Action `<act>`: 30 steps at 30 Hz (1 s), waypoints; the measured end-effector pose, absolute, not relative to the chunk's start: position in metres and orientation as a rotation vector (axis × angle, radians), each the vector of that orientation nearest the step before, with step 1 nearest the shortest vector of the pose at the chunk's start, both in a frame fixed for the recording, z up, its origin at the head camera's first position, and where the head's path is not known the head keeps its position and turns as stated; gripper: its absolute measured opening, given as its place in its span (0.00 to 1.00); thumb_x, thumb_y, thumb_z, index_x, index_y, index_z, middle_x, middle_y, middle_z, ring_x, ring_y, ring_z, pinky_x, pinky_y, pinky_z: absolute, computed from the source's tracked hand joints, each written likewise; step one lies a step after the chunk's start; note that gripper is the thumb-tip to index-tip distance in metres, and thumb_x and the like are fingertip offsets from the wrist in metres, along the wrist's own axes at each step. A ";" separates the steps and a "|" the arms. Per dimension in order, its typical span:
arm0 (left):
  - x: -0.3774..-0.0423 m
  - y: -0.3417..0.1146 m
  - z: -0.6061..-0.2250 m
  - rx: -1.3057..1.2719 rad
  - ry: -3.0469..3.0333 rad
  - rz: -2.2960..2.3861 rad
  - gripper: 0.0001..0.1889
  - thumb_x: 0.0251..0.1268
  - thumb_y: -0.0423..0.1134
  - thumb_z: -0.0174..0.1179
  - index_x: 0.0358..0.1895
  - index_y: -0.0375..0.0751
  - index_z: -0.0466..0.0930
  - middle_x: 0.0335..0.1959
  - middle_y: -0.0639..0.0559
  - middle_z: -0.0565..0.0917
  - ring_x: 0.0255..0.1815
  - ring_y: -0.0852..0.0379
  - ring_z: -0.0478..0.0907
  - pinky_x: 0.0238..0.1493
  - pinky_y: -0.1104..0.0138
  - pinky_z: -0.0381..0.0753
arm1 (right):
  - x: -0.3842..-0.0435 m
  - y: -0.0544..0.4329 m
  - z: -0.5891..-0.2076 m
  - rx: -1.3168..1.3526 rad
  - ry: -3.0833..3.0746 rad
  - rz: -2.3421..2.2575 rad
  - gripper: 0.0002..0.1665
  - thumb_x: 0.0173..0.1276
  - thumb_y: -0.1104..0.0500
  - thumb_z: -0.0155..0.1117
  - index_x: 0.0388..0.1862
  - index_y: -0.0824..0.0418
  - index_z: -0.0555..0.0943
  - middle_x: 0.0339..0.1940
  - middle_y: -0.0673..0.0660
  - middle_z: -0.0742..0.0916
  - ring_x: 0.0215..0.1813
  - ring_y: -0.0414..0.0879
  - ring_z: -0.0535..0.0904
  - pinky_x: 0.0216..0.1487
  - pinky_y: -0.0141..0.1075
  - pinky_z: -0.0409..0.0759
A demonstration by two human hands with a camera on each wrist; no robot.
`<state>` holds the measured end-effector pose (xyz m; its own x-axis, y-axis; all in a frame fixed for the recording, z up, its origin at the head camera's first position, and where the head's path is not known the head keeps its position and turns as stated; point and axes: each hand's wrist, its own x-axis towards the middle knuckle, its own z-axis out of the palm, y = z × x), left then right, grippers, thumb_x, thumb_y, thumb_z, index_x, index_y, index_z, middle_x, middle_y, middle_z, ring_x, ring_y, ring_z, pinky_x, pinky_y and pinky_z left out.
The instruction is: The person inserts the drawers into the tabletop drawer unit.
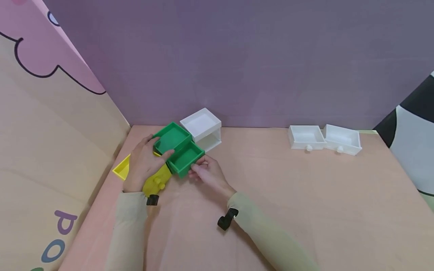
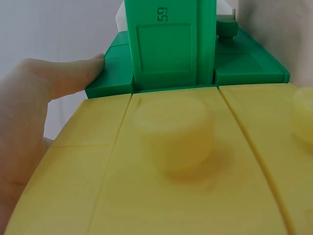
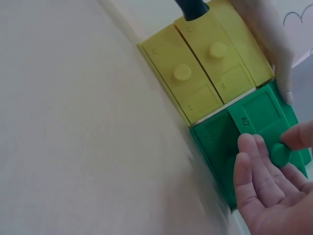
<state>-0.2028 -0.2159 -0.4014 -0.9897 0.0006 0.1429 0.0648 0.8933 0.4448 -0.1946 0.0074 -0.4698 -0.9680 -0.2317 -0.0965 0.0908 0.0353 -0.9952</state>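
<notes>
On green drawer point(image 1: 186, 156), right hand point(image 3: 274, 196) pinches knob point(image 3: 279, 155).

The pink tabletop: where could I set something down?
The pink tabletop is barest in front of the two white drawers, right of the right sleeve, and between those drawers and the white cabinet. A smaller patch lies between the right sleeve and the left sleeve. Crowded is the left end: white cabinet, green cabinet, yellow cabinet, left hand, right hand.
</notes>
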 end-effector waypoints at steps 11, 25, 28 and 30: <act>-0.203 -0.216 -0.403 -0.049 -2.914 -0.690 0.41 0.72 0.60 0.64 0.76 0.30 0.72 0.81 0.31 0.67 0.79 0.29 0.67 0.75 0.35 0.71 | -0.184 0.020 -0.477 -0.337 2.550 -1.771 0.13 0.74 0.52 0.73 0.49 0.57 0.83 0.42 0.53 0.93 0.42 0.44 0.88 0.46 0.35 0.87; -0.203 -0.216 -0.402 -0.051 -2.908 -0.688 0.42 0.72 0.61 0.63 0.76 0.30 0.72 0.81 0.32 0.68 0.79 0.30 0.67 0.76 0.37 0.70 | -0.187 0.009 -0.475 -0.398 2.732 -1.795 0.07 0.71 0.61 0.73 0.46 0.62 0.88 0.40 0.56 0.95 0.37 0.44 0.91 0.43 0.35 0.88; -0.203 -0.216 -0.402 -0.050 -2.911 -0.684 0.42 0.72 0.61 0.63 0.76 0.31 0.72 0.81 0.32 0.67 0.79 0.30 0.67 0.76 0.37 0.70 | -0.190 0.006 -0.475 -0.409 2.729 -1.811 0.08 0.71 0.62 0.73 0.46 0.63 0.88 0.40 0.57 0.94 0.38 0.46 0.91 0.44 0.37 0.89; -0.203 -0.216 -0.401 -0.047 -2.917 -0.678 0.42 0.73 0.62 0.62 0.76 0.31 0.72 0.81 0.32 0.67 0.80 0.30 0.67 0.76 0.37 0.69 | -0.191 0.005 -0.474 -0.418 2.726 -1.819 0.08 0.72 0.61 0.73 0.46 0.64 0.88 0.41 0.58 0.94 0.39 0.48 0.92 0.44 0.38 0.89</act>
